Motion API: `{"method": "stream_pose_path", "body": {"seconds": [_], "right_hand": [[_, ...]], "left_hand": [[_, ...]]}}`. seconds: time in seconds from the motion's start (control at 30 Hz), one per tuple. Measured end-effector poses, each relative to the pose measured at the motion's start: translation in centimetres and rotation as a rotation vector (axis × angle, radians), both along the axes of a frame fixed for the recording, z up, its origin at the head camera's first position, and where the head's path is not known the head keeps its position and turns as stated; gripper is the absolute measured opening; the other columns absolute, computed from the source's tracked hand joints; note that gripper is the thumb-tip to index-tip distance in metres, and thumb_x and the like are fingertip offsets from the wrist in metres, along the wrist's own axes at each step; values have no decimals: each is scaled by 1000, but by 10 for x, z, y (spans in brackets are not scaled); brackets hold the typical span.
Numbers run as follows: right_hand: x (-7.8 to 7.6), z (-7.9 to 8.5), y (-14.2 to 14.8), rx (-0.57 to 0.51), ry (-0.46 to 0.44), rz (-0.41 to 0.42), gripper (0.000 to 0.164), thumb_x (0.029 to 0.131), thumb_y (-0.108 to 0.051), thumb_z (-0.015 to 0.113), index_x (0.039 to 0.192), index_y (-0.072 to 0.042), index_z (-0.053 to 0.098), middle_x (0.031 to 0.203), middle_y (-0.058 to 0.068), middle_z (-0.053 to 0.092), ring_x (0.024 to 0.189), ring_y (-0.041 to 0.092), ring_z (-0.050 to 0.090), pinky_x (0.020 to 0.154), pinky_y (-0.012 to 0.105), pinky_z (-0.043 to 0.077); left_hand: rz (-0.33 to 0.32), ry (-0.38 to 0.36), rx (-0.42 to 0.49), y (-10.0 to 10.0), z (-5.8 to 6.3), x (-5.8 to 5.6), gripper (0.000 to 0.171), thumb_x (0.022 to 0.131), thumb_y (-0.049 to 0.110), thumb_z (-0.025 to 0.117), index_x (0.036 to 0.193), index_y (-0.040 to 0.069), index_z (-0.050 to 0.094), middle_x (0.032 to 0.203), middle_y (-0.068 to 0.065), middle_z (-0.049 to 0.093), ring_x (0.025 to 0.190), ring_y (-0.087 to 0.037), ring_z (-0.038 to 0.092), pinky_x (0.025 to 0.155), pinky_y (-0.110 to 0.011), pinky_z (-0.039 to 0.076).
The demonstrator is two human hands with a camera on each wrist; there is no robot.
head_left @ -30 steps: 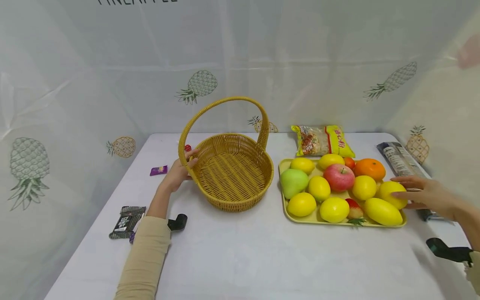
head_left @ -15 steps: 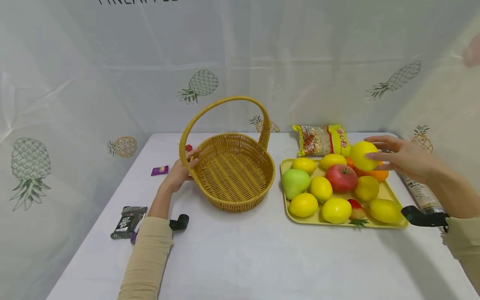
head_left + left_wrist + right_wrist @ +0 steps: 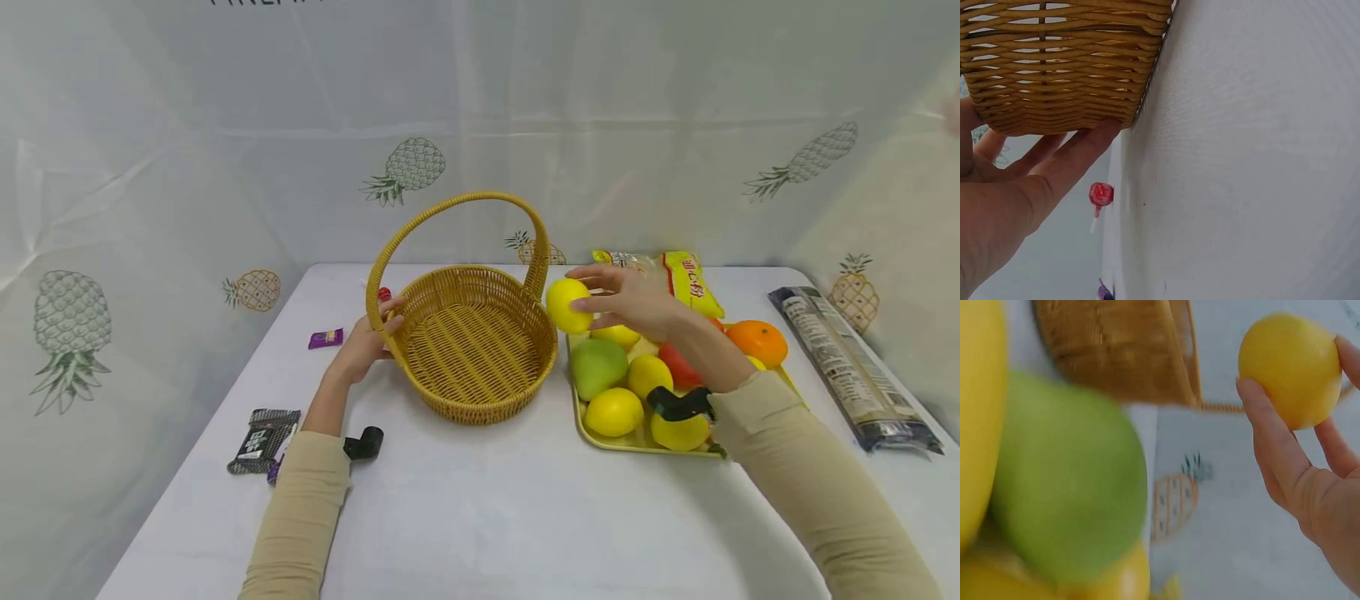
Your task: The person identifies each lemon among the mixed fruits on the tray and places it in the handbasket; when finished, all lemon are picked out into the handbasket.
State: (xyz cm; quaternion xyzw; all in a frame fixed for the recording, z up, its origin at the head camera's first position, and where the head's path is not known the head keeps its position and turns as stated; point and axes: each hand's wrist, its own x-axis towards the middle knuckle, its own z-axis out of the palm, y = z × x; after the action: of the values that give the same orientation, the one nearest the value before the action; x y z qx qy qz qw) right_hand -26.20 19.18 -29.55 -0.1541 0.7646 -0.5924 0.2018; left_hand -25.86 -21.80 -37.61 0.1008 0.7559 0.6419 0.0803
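Note:
A yellow lemon (image 3: 569,306) is pinched between the fingers and thumb of my right hand (image 3: 632,302), raised beside the right rim of the wicker basket (image 3: 491,412). The right wrist view shows the lemon (image 3: 1291,369) at the fingertips, with the basket (image 3: 1110,350) beyond. My left hand (image 3: 363,343) grips the basket's left side by the foot of its tall handle. In the left wrist view, fingers (image 3: 1075,156) lie along the woven outer wall. The basket's inside shows only bare weave. Below my right forearm is a yellow tray (image 3: 611,446) of fruit, partly hidden.
The tray bears a green pear (image 3: 597,367), several lemons, an apple and an orange (image 3: 757,343). Behind stands a yellow food bag (image 3: 690,283); a long noodle packet (image 3: 855,367) lies right. At left are a purple packet (image 3: 326,338), a dark packet (image 3: 262,442) and a red lollipop (image 3: 1101,194).
My right hand has picked the lemon off the tray's right end and carried it up and left to the basket's right rim. My left hand stays on the basket.

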Motion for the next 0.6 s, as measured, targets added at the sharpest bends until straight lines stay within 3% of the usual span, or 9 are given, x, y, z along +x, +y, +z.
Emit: {"method": "stream_pose_path", "body": {"seconds": [0.13, 0.27, 0.37, 0.6], "right_hand": [[-8, -8, -48, -55, -50, 71, 55, 93, -8, 65, 142, -4, 41, 138, 18, 41, 105, 28, 58, 90, 49, 51], [-11, -21, -97, -46, -105, 94, 50, 91, -6, 67, 137, -5, 47, 131, 19, 46, 99, 28, 61, 92, 54, 48], [-10, -32, -127, 10, -116, 95, 50, 89, -8, 70, 135, -7, 51, 129, 18, 48, 100, 28, 61, 91, 53, 49], [-6, -49, -170, 155, -67, 76, 52, 87, -14, 74, 134, -9, 54, 131, 18, 47, 107, 29, 58, 83, 42, 55]], "left_hand": [[3, 19, -15, -2, -5, -3, 52, 105, 20, 42, 153, 9, 25, 146, -28, 35, 126, -49, 42, 94, -63, 42], [-5, 6, -9, 3, 8, 6, 52, 105, 15, 40, 153, 3, 23, 146, -31, 32, 127, -52, 39, 95, -65, 40], [-2, -3, -5, 4, 10, 8, 52, 105, 14, 40, 153, 2, 23, 146, -32, 32, 127, -52, 39, 96, -65, 39], [20, 9, -22, -3, -8, -5, 52, 105, 20, 42, 153, 10, 26, 148, -26, 33, 126, -48, 42, 95, -63, 42]]}}
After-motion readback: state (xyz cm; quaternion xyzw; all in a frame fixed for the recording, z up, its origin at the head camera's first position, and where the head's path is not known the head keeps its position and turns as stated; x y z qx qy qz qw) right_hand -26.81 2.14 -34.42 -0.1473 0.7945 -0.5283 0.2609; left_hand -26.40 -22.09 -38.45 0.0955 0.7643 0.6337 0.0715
